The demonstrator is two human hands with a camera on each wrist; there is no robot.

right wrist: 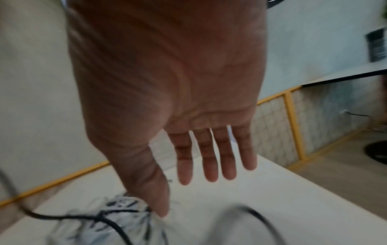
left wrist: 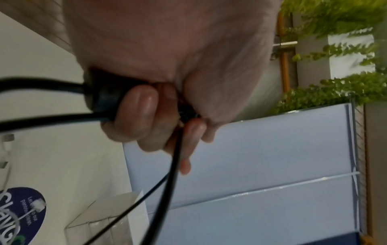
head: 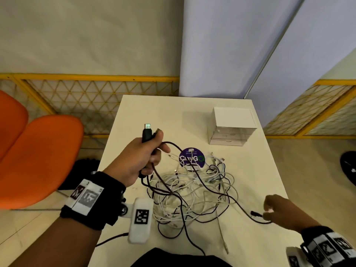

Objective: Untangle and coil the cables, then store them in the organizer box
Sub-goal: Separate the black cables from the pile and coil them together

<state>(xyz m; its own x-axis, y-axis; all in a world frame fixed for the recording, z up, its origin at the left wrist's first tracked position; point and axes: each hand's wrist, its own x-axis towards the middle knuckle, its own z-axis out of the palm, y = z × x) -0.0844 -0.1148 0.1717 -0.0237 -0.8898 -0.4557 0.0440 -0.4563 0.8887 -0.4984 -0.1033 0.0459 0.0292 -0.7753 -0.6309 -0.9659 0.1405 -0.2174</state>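
Observation:
A tangle of white and black cables (head: 194,191) lies in the middle of the white table (head: 250,245). My left hand (head: 146,155) is raised above the table's left side and grips the black cable's USB plug (head: 147,132) together with loops of that black cable (left wrist: 100,97). The cable trails across the tangle to its other end (head: 256,213), which lies by my right hand (head: 275,211). In the right wrist view my right hand (right wrist: 180,195) shows a flat palm with straight fingers over the tangle (right wrist: 117,220), holding nothing. The white organizer box (head: 231,128) with clear drawers stands at the back right.
A round purple sticker (head: 191,158) sits on the table behind the tangle. Orange chairs (head: 38,157) stand to the left, a yellow mesh fence (head: 96,97) and a blue partition (head: 221,45) behind. A dark object (head: 348,166) lies on the floor at the right.

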